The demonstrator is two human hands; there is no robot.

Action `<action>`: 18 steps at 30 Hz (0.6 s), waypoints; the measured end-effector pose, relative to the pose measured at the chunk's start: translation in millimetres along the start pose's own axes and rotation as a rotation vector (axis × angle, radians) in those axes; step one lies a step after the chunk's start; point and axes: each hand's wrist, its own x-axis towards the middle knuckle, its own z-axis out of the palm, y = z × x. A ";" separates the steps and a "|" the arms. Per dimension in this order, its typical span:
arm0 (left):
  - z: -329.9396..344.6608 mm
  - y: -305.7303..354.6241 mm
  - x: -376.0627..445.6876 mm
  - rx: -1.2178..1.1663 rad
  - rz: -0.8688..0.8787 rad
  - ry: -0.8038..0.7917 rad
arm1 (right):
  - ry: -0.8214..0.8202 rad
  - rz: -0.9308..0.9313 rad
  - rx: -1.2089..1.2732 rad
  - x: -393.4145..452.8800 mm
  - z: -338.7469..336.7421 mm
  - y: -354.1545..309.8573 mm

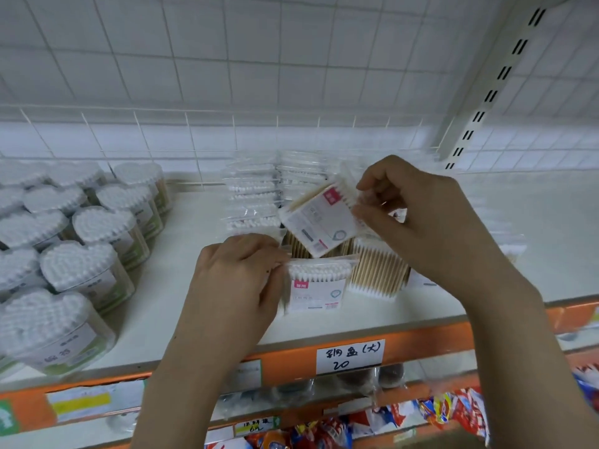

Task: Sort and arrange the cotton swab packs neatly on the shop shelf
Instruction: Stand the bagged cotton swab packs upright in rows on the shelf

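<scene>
- A white wire grid panel (227,59) forms the back of the shelving, with a pale wall behind it.
- A grey upright post (492,85) with paired black slots leans across the upper right.
- The white shelf (534,222) has an orange front edge (437,338).
- A handwritten white price label (350,355) is stuck on that edge; others sit to its left, blurred.
- Lower down, red and blue packets (453,413) hang in a row.
- The light is even and cool.
</scene>
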 end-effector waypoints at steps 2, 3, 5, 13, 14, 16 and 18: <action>1.0 -1.3 -0.2 -0.003 0.003 0.001 | 0.004 -0.027 -0.055 1.9 0.9 -2.6; 1.2 -1.3 -0.2 -0.005 0.000 0.003 | 0.017 -0.044 -0.073 3.1 0.3 -3.5; 1.0 -1.5 0.2 -0.004 0.000 0.004 | 0.048 -0.076 -0.112 5.8 -1.2 -3.8; 5.3 0.5 5.9 0.017 -0.023 -0.003 | -0.142 -0.118 -0.186 9.9 19.4 11.3; 5.6 1.4 6.5 0.018 -0.035 -0.009 | -0.174 -0.126 -0.171 9.6 25.0 13.6; 5.8 3.0 8.0 0.022 -0.060 -0.017 | -0.230 -0.133 -0.144 9.2 34.9 17.7; 6.1 4.6 9.2 0.021 -0.084 -0.020 | -0.275 -0.114 -0.105 9.5 41.7 21.5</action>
